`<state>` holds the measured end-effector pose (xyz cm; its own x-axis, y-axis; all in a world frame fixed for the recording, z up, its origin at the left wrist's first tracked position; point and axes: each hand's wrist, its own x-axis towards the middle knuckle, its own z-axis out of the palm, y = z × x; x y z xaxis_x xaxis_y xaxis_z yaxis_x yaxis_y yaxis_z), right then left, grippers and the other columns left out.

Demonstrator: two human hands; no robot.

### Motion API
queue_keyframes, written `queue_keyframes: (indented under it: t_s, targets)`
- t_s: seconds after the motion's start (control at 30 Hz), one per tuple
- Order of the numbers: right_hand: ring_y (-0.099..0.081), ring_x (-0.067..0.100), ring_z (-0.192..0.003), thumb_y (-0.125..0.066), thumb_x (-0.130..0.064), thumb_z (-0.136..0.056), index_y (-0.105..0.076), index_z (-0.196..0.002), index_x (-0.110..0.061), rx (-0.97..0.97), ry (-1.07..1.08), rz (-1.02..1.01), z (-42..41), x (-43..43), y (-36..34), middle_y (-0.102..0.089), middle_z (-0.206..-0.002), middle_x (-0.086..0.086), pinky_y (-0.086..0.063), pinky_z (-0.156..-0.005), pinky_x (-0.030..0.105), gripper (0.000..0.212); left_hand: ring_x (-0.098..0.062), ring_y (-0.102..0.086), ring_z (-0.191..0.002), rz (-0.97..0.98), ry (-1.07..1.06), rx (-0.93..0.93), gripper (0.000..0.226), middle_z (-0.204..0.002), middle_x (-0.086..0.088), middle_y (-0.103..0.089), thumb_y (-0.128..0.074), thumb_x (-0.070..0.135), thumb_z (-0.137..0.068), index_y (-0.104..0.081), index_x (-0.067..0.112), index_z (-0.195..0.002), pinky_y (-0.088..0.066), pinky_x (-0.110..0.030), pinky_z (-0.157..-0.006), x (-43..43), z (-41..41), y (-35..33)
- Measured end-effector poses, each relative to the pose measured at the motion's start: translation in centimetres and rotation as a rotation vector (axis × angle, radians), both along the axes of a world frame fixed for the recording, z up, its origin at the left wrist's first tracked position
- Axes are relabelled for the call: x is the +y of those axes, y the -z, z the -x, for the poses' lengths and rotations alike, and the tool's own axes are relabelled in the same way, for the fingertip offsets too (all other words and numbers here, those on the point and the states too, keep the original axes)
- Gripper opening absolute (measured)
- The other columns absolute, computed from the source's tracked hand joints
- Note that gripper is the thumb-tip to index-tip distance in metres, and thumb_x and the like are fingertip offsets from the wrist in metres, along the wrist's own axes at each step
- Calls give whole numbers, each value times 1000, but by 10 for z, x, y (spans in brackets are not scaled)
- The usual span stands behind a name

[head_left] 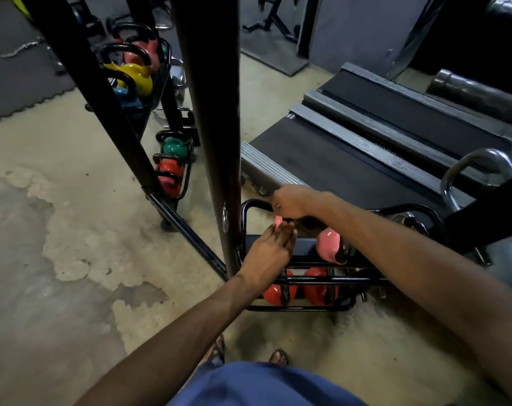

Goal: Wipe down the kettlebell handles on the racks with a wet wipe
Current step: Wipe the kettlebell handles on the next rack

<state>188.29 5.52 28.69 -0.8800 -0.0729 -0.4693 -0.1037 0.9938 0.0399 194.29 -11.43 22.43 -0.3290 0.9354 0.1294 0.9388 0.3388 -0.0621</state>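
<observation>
A low black kettlebell rack (316,279) stands on the floor in front of me. On its upper tier sits a pink kettlebell (327,244); a second pink one (278,220) shows only as a sliver between my hands. Two red kettlebells (317,287) rest on the lower tier. My left hand (271,253) lies flat over the upper tier's left end, fingers stretched out, holding nothing. My right hand (290,202) hovers at the rack's top rail (249,205) with its fingers curled tight; a small pale bit, apparently the wet wipe (277,205), shows at the fingertips.
A thick black post (216,127) rises just left of the rack. Behind it a taller rack (164,83) holds yellow, pink, blue, green and red kettlebells. Two treadmill decks (366,148) lie at the right, with a chrome handle (465,171) nearby. Bare concrete floor spreads left.
</observation>
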Motion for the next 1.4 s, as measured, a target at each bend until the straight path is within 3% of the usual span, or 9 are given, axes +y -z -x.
queue_keyframes:
  t_s: [0.13,0.23,0.33,0.43,0.67,0.8,1.17,1.27,1.4]
  targets:
    - [-69,30,-85,-50,-19,-96,-72,-96,-12,368,292,251,-38,-2,29,-74,-92,10,-55,-71,36,23,-32,-54,-129,-123,-24,-43,45,-134,-21,-60,-51,6,-90,-59,-1,-133,-40,-42,-113,-4,-4,-2]
    - [-57,19,-61,-51,-13,-95,-66,-73,-16,649,933,824,-87,-32,60,-64,-66,2,-44,-59,35,28,-31,-48,-137,-188,-46,-92,44,-144,-22,-53,-43,7,-94,-58,-1,-135,-34,-42,-118,-10,-1,5]
    - [-60,20,-60,-49,-8,-90,-67,-68,-15,462,1563,1467,-84,-39,61,-64,-61,2,-51,-58,34,30,-28,-38,-144,-197,-27,-148,54,-153,-18,-43,-56,6,-92,-48,2,-145,-25,-40,-123,-12,6,7]
    - [-73,25,-61,-36,-2,-99,-67,-88,4,209,1740,1944,-71,-31,44,-72,-72,16,-56,-51,26,33,-27,-35,-147,-175,-11,-184,56,-156,-16,-39,-54,8,-93,-44,4,-149,-21,-39,-124,-13,8,2]
    - [-59,17,-60,-59,-2,-93,-68,-73,-16,518,1577,1486,-78,-28,61,-64,-64,1,-49,-55,26,26,-29,-24,-151,-182,-48,-140,65,-160,-17,-31,-59,5,-94,-32,3,-154,-20,-44,-124,-13,-4,8]
    - [-70,11,-96,-63,-17,-98,-79,-109,-18,749,774,832,-69,-20,57,-77,-104,-4,-52,-86,24,20,-35,-15,-153,-137,-33,-122,65,-161,-22,-25,-54,5,-94,-29,-2,-153,-20,-49,-123,-27,-18,13]
    - [-66,25,-111,-33,-37,-89,-71,-91,-19,190,-208,203,-47,3,34,-71,-103,4,-50,-99,46,42,-36,-13,-153,-14,56,-106,67,-163,-22,-21,-51,14,-92,-30,-2,-153,-12,-48,-125,-35,-30,18]
    - [-51,24,-138,-43,-30,-94,-75,-108,-20,249,-163,195,-45,17,29,-71,-124,6,-39,-114,47,36,-35,-14,-153,-20,49,-90,69,-162,-22,-24,-59,20,-91,-34,-2,-152,-14,-47,-125,-30,-31,16]
    - [-70,22,-113,-59,-18,-97,-77,-115,-18,552,323,491,-69,5,38,-74,-123,2,-56,-93,39,25,-32,-9,-154,-35,57,-133,75,-163,-19,-23,-63,24,-88,-33,-1,-152,-15,-46,-125,-30,-32,19]
